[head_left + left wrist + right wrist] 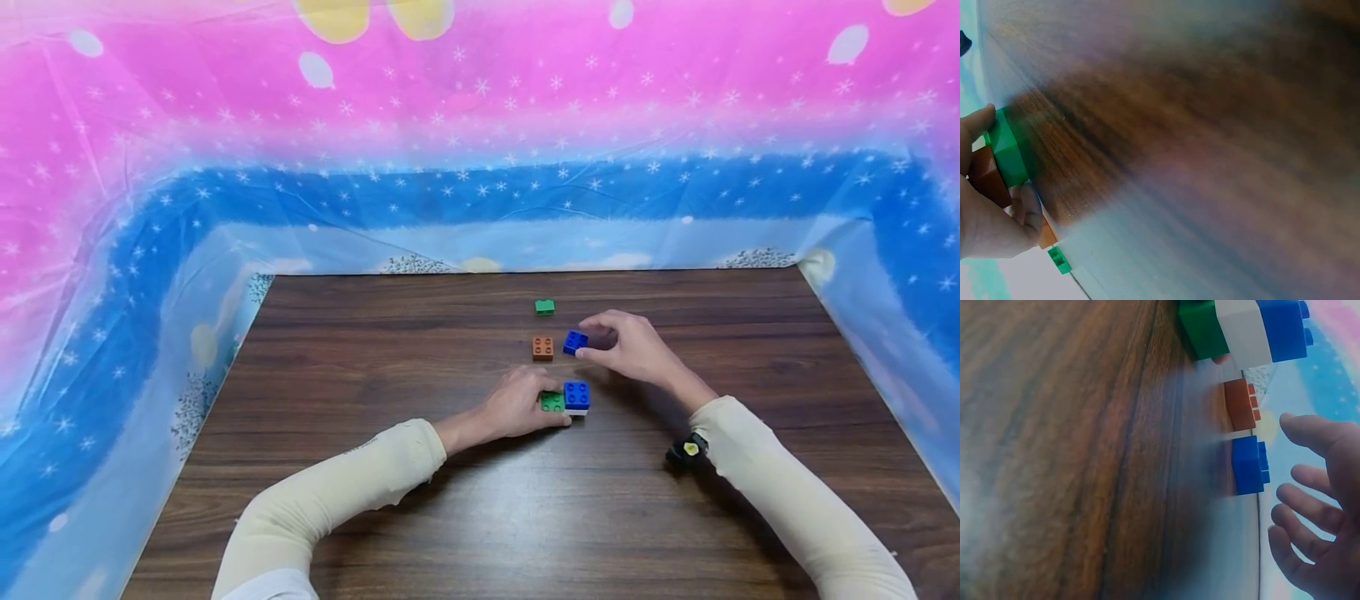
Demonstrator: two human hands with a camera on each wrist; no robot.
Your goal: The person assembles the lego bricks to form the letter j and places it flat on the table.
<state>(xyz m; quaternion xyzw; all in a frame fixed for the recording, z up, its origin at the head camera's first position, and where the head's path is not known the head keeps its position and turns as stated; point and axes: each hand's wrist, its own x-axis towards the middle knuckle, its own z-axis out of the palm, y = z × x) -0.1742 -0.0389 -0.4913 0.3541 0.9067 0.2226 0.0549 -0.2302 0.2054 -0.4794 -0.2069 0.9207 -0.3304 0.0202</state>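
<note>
In the head view my left hand (pixel 517 402) grips a small stack of toy building bricks, fingers on its far side and thumb on its near side. A green brick (pixel 553 403) is at its left, beside a blue brick (pixel 577 393) on a white one (pixel 577 412). The left wrist view shows a green brick (pixel 1008 150) against a brown brick (pixel 989 177) between the fingers. My right hand (pixel 633 346) is beside a loose blue brick (pixel 575 342). In the right wrist view its spread fingers (pixel 1310 509) stand apart from that brick (pixel 1249 465).
An orange-brown brick (pixel 542 348) lies just left of the loose blue one, studs up. Farther back lies a green brick (pixel 544 307). All rest on a dark wooden table (pixel 360 333), bordered by a patterned pink and blue cloth (pixel 525 192). A black device (pixel 686 451) hangs at the right wrist.
</note>
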